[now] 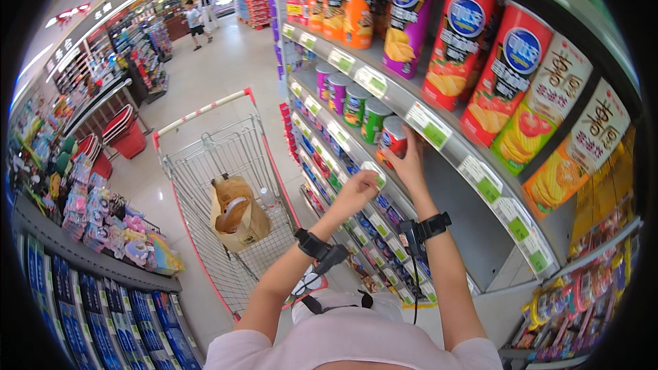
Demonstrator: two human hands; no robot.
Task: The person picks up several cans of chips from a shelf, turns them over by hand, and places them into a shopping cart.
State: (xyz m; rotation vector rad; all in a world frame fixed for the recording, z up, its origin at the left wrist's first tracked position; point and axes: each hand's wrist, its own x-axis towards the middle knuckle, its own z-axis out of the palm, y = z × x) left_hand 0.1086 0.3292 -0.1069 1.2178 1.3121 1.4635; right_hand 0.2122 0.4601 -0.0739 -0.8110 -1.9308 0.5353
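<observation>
My right hand [409, 162] has its fingers around a short red chip canister [393, 136] that stands upright on the second shelf. To its left is a row of short canisters, a green one [375, 121] nearest and purple ones [337, 91] farther along. My left hand [362, 190] is lower and to the left, its fingers curled near a price tag [374, 173] on the shelf edge; nothing is seen in it. Above, on the upper shelf, tall canisters stand, among them a purple one [408, 20] and red ones [460, 41]. Both wrists wear black straps with small devices.
A metal shopping cart [204, 115] stands to the left, with a brown paper bag [252, 226] and a plastic bottle [268, 198] in it. Red shopping baskets [126, 133] and shelves of goods lie farther left. Two people [194, 23] are in the far aisle.
</observation>
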